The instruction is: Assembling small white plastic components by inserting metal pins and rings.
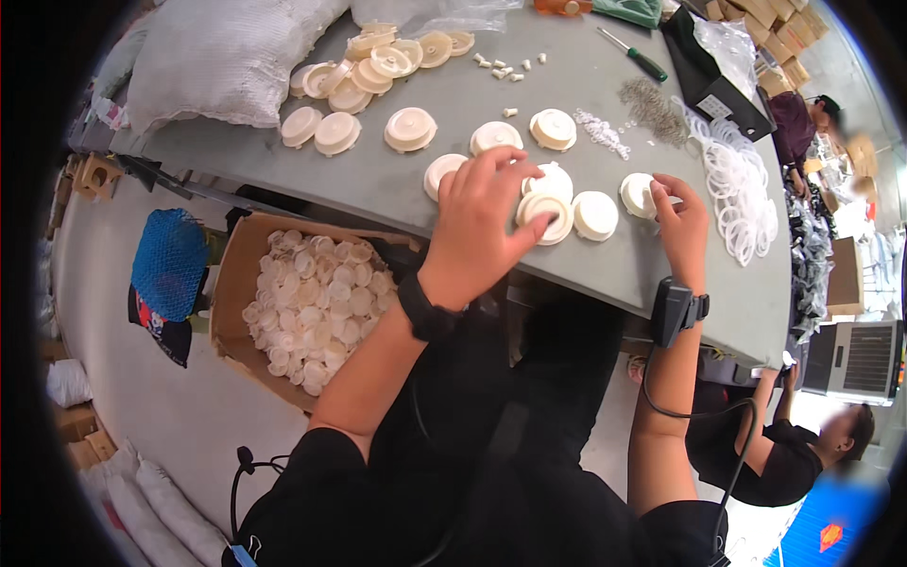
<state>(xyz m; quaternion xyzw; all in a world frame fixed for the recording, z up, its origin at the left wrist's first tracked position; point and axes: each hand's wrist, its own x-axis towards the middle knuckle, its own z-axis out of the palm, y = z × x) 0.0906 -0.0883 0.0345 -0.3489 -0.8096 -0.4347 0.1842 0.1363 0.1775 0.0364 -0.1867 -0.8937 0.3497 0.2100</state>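
Note:
My left hand reaches over a cluster of round cream plastic caps, fingers spread. Its thumb touches the face of a cap that overlaps another cap behind it. My right hand is at the right edge of a cap, thumb and forefinger pinched together. Whatever is between those fingertips is too small to make out. Next to the hands, single caps lie on the table, among them one cap between my hands and another cap farther back.
On the grey table lie a pile of caps, small white plugs, tiny white pieces, metal springs, clear rings and a screwdriver. A carton of translucent discs stands below left. A co-worker sits right.

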